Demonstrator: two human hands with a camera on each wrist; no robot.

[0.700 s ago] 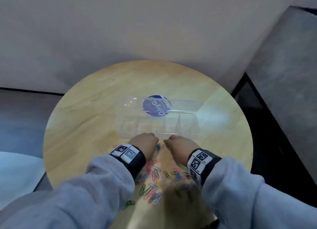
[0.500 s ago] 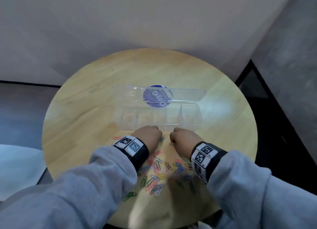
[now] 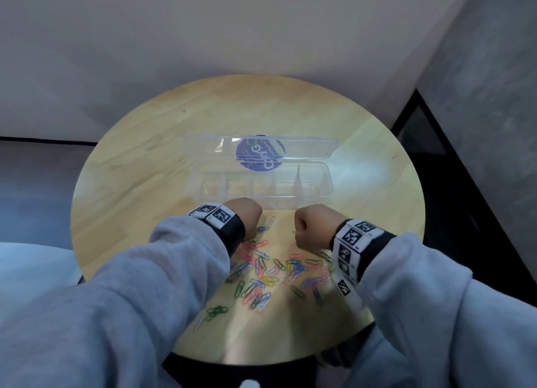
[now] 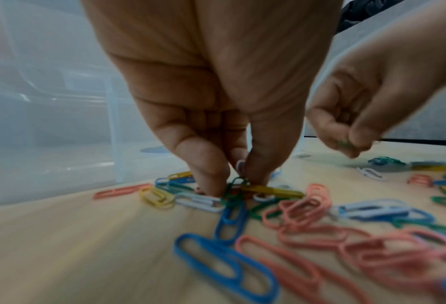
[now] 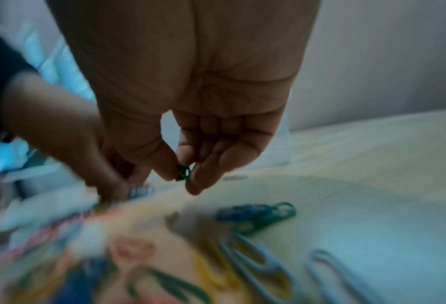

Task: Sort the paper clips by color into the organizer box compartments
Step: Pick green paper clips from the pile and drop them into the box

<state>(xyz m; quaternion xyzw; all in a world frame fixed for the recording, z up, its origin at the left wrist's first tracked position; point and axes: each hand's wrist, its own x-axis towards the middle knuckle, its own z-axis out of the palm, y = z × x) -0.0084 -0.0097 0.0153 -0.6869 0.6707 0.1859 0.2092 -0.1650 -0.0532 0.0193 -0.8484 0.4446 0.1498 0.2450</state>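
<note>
Since the earlier frame the two hands have been drawn apart, the right hand (image 3: pixel 310 226) now lifted clear of the pile with a green paper clip (image 5: pixel 184 172) pinched between thumb and fingers. Another green clip (image 4: pixel 236 186) is pinched in the pile by the left hand (image 3: pixel 243 216). The paper clips (image 3: pixel 273 271) lie scattered on the bench (image 3: pixel 145 184) just in front of the open clear organizer box (image 3: pixel 258 188), whose compartments look empty.

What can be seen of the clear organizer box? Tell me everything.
The organizer box is clear plastic, long and narrow, split by dividers into a row of compartments that look empty. Its hinged lid stands open behind it, bearing a round blue sticker. It lies flat across the round wooden table, just beyond the paper clip pile and both hands; no hand grips it.
</note>
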